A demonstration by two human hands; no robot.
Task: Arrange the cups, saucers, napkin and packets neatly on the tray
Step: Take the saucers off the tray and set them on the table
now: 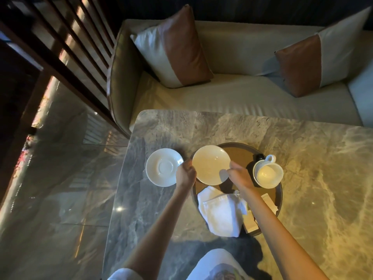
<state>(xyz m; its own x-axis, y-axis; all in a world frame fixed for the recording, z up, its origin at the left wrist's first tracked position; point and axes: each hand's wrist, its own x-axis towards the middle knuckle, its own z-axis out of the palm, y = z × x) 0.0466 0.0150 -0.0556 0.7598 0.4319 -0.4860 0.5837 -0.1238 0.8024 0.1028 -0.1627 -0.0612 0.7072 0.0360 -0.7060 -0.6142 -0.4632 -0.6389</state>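
Right hand (238, 174) pinches a saucer (210, 163) over the tray (239, 153) edge, likely to seat it. Left hand (185, 172) curls alongside; I cannot tell what its grip holds.

no legible txt, packets (268, 202) too blurry to read

On the round tray (240, 144), a cup (268, 173) stands at 3 o'clock, packets (268, 201) lie at 5, and a napkin (222, 211) overhangs the rim at 7. The right hand (239, 174) pinches a saucer (211, 164) over 10 o'clock. The curled left hand (185, 174) sits between it and a second saucer (164, 167) on the table (312, 158).
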